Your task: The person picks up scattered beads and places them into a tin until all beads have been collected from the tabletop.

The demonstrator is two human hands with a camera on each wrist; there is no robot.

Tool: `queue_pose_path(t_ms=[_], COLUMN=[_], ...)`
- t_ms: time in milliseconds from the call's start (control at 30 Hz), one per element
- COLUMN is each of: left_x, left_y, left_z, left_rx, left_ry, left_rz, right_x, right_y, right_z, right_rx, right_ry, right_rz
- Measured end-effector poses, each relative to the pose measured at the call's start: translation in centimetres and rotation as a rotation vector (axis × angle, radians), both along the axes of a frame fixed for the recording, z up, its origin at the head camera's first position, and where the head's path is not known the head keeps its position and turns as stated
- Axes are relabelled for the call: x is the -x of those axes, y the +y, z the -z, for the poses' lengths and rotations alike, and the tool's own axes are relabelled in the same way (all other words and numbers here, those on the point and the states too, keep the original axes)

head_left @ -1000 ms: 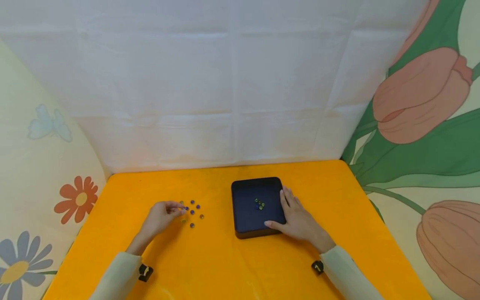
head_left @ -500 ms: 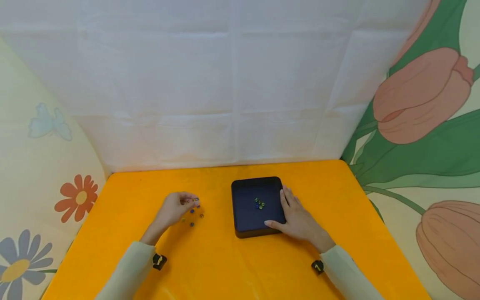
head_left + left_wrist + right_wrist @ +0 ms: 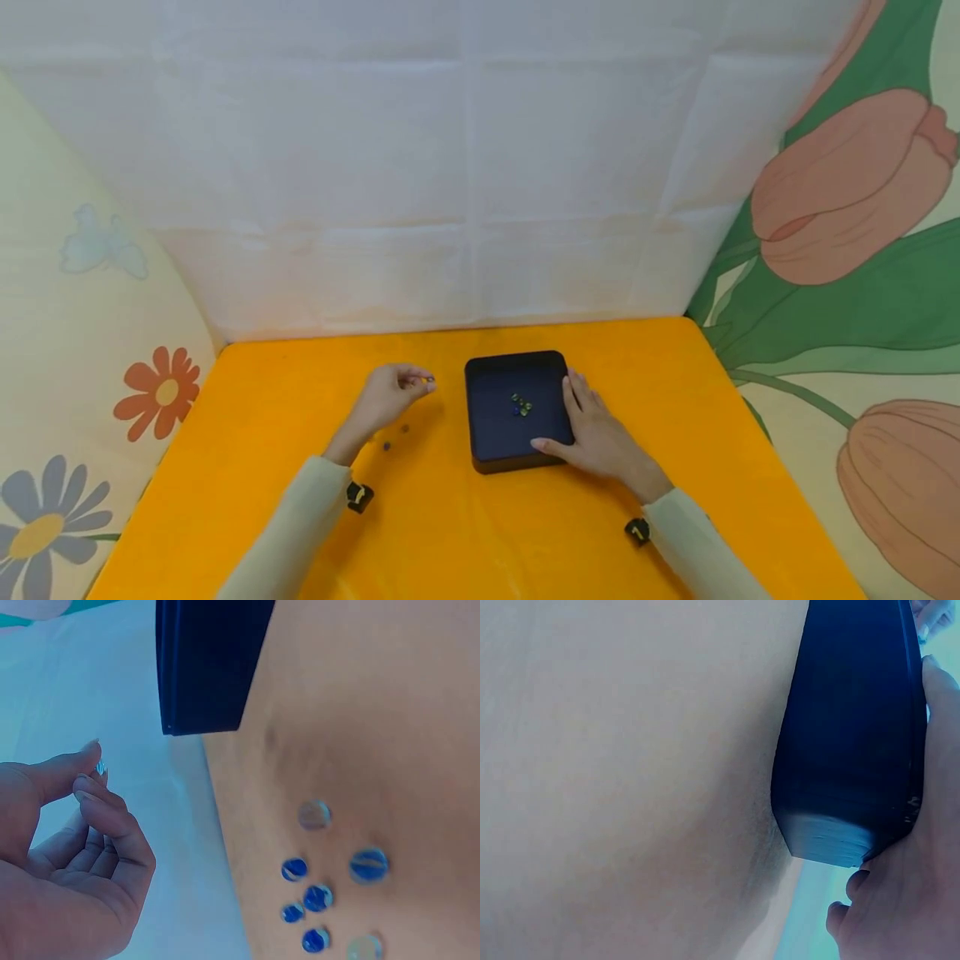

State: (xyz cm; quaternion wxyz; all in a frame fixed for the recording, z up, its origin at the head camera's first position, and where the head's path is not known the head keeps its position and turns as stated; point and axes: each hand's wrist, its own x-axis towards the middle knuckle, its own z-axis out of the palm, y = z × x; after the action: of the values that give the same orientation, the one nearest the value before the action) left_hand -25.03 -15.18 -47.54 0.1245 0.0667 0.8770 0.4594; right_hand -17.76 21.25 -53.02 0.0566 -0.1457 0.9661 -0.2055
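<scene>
Thumb and fingertips of my left hand pinch a small glass marble, raised above the table to the left of a black square tray. Loose marbles lie below that hand, among them a brownish one and a blue one; the wrist partly hides them in the head view. Inside the tray sits a small cluster of green marbles with a blue marble. My right hand holds the tray at its near right corner, thumb over the near rim and fingers along the right wall.
An orange cloth covers the table. White sheeting hangs behind its back edge, with flower-printed panels on both sides. A small black device sits at the left wrist, and a similar device at the right.
My left hand has come away from the loose marbles, moving right and up toward the tray with a marble between its fingertips. The right hand stays at the tray.
</scene>
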Motion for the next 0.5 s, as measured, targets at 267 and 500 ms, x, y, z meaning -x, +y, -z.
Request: queue_pose_path(t_ms=[267,500], left_x=[0.7,1.2], left_y=[2.0,3.4], left_z=[-0.3,-0.6], left_rx=[-0.040,-0.053], left_ry=[-0.013,0.001], left_rz=[-0.010,0.004], right_x=[0.0,0.0], right_y=[0.0,-0.2], right_z=[-0.1,-0.2], right_rx=[-0.002,-0.008], right_ry=[-0.001,-0.005], right_rz=[0.004,0.004])
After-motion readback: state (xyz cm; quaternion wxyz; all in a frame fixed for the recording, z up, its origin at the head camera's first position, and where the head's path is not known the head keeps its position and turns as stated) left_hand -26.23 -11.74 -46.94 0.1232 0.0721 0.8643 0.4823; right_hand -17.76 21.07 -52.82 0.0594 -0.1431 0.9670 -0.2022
